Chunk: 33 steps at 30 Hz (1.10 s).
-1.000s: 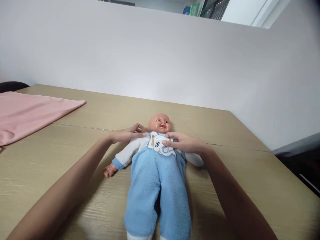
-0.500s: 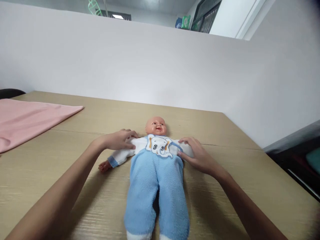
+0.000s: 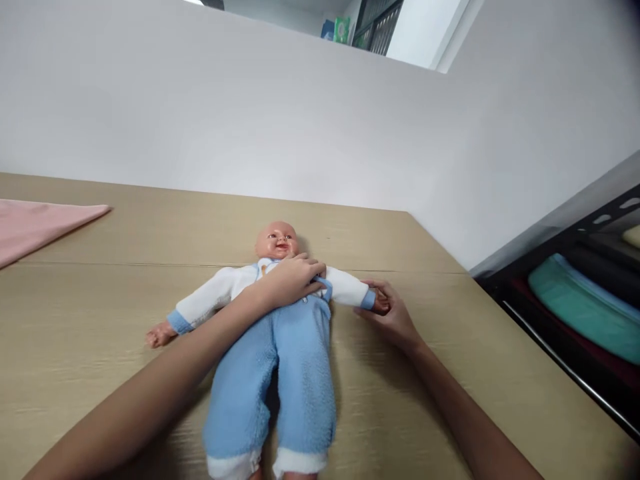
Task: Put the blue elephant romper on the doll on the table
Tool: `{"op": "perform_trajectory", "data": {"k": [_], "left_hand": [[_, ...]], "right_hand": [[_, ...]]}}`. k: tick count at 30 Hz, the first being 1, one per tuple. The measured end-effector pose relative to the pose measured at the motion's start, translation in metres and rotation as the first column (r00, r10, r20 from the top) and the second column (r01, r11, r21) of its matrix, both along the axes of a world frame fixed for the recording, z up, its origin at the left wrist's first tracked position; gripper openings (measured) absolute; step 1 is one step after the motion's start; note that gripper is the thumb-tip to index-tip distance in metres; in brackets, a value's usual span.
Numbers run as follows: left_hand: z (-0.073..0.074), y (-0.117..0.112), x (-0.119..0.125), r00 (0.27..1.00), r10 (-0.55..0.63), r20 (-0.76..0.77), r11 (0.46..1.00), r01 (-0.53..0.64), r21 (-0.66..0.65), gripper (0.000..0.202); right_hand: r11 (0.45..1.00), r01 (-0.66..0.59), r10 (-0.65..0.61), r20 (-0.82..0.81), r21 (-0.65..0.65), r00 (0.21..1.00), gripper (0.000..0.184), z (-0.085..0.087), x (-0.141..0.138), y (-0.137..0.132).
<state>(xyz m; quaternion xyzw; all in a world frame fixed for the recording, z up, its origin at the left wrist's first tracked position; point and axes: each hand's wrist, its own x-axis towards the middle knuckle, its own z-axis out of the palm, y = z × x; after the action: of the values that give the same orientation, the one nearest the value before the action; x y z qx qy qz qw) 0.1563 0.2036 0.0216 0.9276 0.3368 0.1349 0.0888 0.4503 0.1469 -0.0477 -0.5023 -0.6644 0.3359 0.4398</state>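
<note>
A baby doll (image 3: 303,360) lies on its back, head away from me, dressed in white sleeves and fuzzy blue overalls. My left hand (image 3: 293,280) reaches across its chest, covering most of the elephant patch. Its bent fingers grip the clothing by the doll's shoulder on the right side of the view. My right hand (image 3: 395,320) is closed around the doll's hand (image 3: 382,302) on that same side, next to the blue cuff. The other doll arm (image 3: 203,300) stretches out to the left, untouched.
The doll rests on a wooden table (image 3: 125,227). Pink cloth (image 3: 45,223) lies at the far left. A white wall (image 3: 240,113) rises behind the table. Beyond the right edge, a black rack (image 3: 555,357) holds folded fabric, one piece teal (image 3: 585,313).
My left hand has gone from one doll shoulder across the chest to the other. My right hand has slid out from the upper arm to the doll's hand, and that arm now extends outward.
</note>
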Motion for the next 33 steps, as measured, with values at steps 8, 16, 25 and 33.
{"op": "perform_trajectory", "data": {"k": [8, 16, 25, 33], "left_hand": [[-0.005, -0.011, -0.014, 0.924, -0.252, 0.286, 0.959, 0.277, -0.05, 0.015], [0.004, -0.024, -0.016, 0.809, -0.177, 0.56, 0.965, 0.255, -0.063, 0.024], [0.003, -0.015, -0.002, 0.554, 0.288, 0.781, 0.814, 0.287, -0.504, 0.058], [0.001, -0.013, -0.004, 0.533, 0.273, 0.801, 0.701, 0.46, -0.545, 0.062]], "right_hand": [[0.997, 0.069, -0.076, -0.236, -0.04, 0.969, 0.057, 0.026, -0.036, -0.007], [0.984, -0.051, 0.052, -0.003, 0.169, 0.999, 0.036, 0.034, -0.09, 0.005], [0.884, -0.304, 0.238, 0.217, 0.356, 0.947, 0.018, 0.04, -0.086, -0.007], [0.899, -0.215, 0.112, 0.273, 0.381, 0.955, 0.043, 0.033, -0.097, -0.019]]}}
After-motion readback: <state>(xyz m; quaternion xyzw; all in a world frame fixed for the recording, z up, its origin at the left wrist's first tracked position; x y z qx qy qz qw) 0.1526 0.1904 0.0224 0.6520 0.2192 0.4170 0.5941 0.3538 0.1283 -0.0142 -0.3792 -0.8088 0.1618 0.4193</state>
